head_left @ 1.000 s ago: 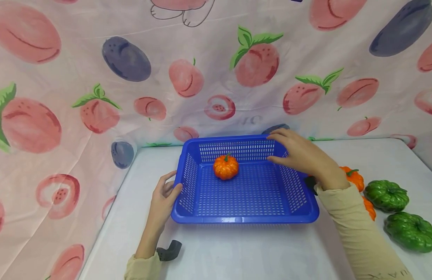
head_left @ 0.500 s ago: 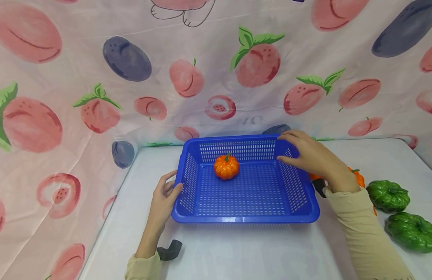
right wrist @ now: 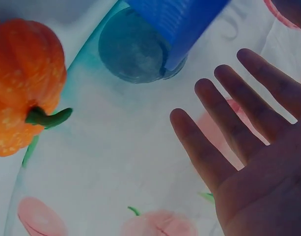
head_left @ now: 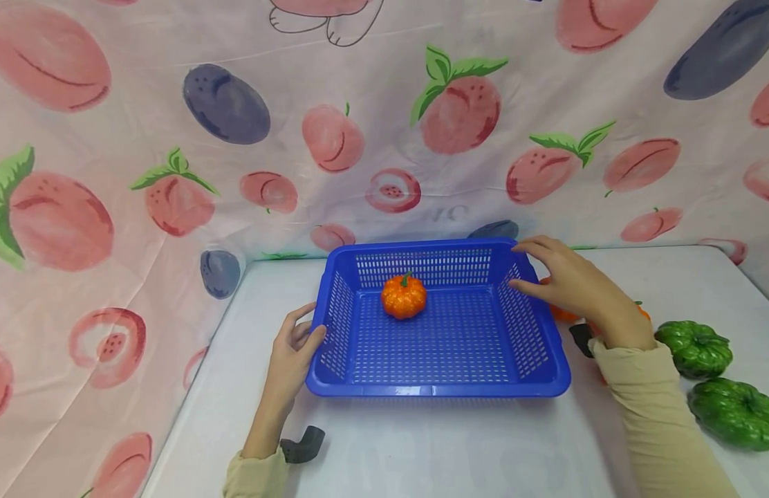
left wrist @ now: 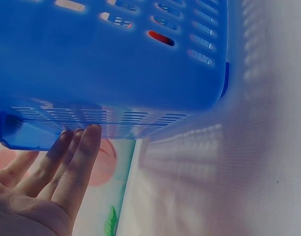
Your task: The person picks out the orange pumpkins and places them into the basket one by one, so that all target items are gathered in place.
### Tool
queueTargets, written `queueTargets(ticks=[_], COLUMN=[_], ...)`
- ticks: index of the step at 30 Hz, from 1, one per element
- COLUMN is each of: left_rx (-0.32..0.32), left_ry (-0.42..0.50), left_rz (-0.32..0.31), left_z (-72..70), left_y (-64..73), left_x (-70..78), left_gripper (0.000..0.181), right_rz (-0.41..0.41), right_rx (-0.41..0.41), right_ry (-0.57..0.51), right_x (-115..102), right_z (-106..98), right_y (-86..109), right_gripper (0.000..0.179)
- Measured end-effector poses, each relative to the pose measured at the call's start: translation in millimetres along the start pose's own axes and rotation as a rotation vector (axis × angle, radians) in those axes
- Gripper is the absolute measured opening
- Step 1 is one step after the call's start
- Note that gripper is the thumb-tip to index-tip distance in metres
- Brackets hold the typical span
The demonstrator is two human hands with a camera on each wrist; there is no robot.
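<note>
A blue perforated plastic basket (head_left: 434,391) is on the white table, with one small orange pumpkin (head_left: 404,296) inside, towards the back left. My left hand (head_left: 292,356) holds the basket's left rim, thumb on top and fingers against the outer side; the left wrist view shows those fingers (left wrist: 74,167) by the basket wall (left wrist: 101,73). Over the right rim hovers my right hand (head_left: 571,280), fingers spread and holding nothing. In the right wrist view its fingers (right wrist: 216,125) are straight, with another orange pumpkin (right wrist: 25,88) nearby. My right arm partly hides the orange pumpkins beyond the basket.
Two green pumpkins, one at the back (head_left: 694,348) and one nearer (head_left: 738,413), sit at the table's right. A dark strap piece (head_left: 303,445) shows beside my left wrist. A fruit-print cloth (head_left: 384,138) stands upright behind the table.
My right hand has moved rightward, from over the basket's inside to its right rim, and its fingers stay spread. My left hand, the basket and the pumpkin inside have stayed put.
</note>
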State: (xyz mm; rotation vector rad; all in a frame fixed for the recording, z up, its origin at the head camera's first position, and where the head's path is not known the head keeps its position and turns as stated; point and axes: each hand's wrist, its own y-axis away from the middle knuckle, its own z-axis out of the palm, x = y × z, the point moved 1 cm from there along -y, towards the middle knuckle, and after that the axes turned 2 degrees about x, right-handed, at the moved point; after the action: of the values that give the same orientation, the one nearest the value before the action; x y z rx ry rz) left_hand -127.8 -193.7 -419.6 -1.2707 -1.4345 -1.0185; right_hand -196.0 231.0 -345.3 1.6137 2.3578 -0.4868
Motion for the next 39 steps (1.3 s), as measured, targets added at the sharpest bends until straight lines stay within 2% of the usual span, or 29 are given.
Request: queueTargets(ticks=[15,24,29,39], left_rx=[-0.002,0.001,0.002,0.005], left_ry=[0.012,0.009,0.011,0.012], left_rz=[-0.002,0.004,0.001,-0.003], left_z=[0.5,0.7,0.4,0.2], left_y=[0.3,-1.1,-1.7,-1.9], left_x=[-1.2,-1.6,-2.0,-2.2], left_gripper=[0.049,0.049,0.049,0.049], right_rz=[0.056,0.059,0.116,0.162], right_rx=[-0.004,0.008,-0.008,-0.015], right_ry=[-0.068,-0.097,-0.114,-0.138], right_x=[18.7,27.1,32.3,41.9], right_z=[4.5,6.9,6.4,4.4], right_y=[9.3,15.2,17.4,20.7], right_gripper=[0.059,0.064,0.070,0.070])
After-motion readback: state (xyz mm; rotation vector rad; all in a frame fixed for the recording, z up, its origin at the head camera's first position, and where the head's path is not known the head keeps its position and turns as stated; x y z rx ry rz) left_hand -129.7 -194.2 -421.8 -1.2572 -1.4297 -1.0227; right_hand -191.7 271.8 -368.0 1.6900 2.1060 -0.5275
